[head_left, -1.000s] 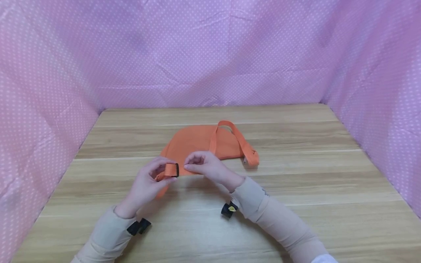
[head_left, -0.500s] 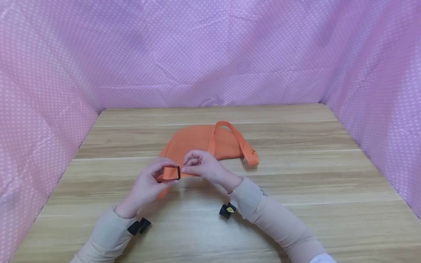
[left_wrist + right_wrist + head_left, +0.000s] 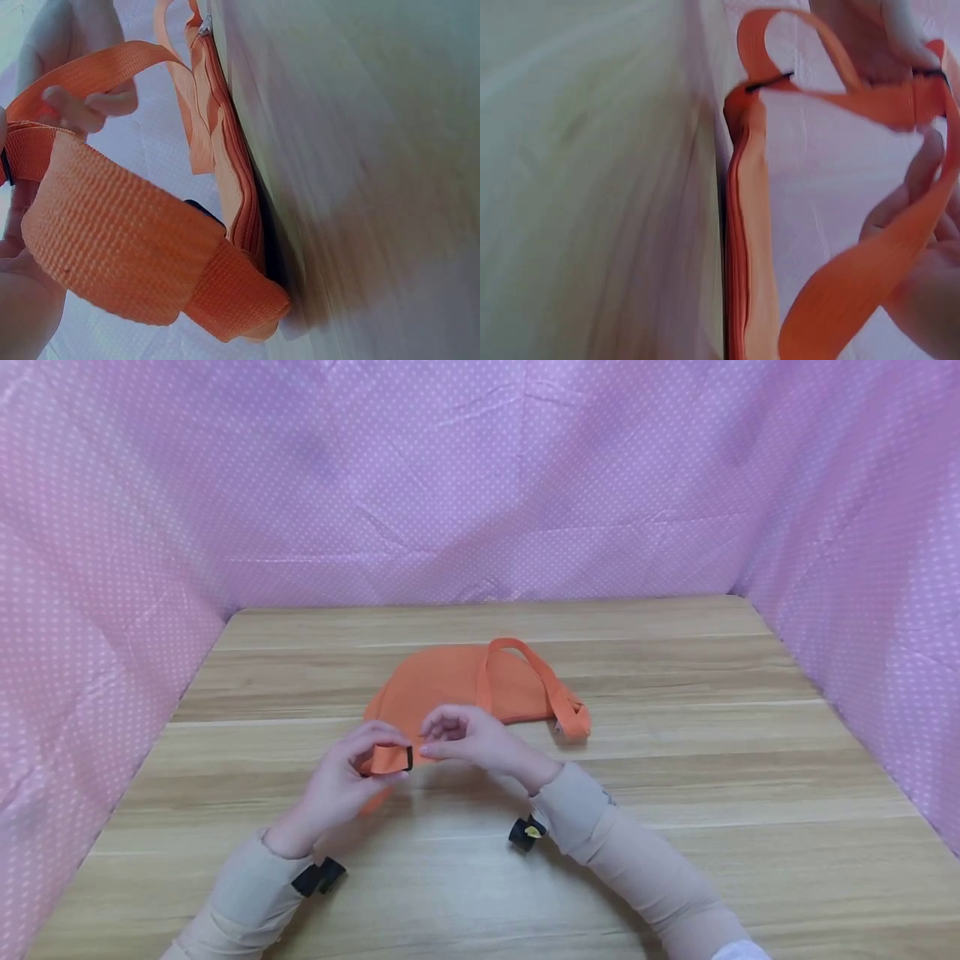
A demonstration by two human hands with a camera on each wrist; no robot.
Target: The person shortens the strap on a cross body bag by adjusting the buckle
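Note:
An orange fabric bag (image 3: 435,681) with a zipper lies flat on the table. The left hand (image 3: 337,781) holds a looped orange webbing strap (image 3: 388,760) at its black slider buckle (image 3: 409,758), fingers above and thumb below. Just right of the buckle, the right hand (image 3: 483,743) pinches the strap between thumb and forefinger, its other fingers curled. In the left wrist view the strap loop (image 3: 120,232) bulges close to the camera. The right wrist view has the slider (image 3: 930,73) up by the left hand (image 3: 877,37), the strap hanging down from there.
The strap's other length (image 3: 528,652) arches over the bag's right side. A zipper pull (image 3: 205,28) shows at the bag's far end. Another black fitting (image 3: 769,82) sits at the bag's corner. Pink dotted cloth (image 3: 480,485) encloses the wooden table (image 3: 675,760).
The slider and strap loop have shifted slightly down and right in the left hand. The right hand moved a little left, then back right. The bag stays in place.

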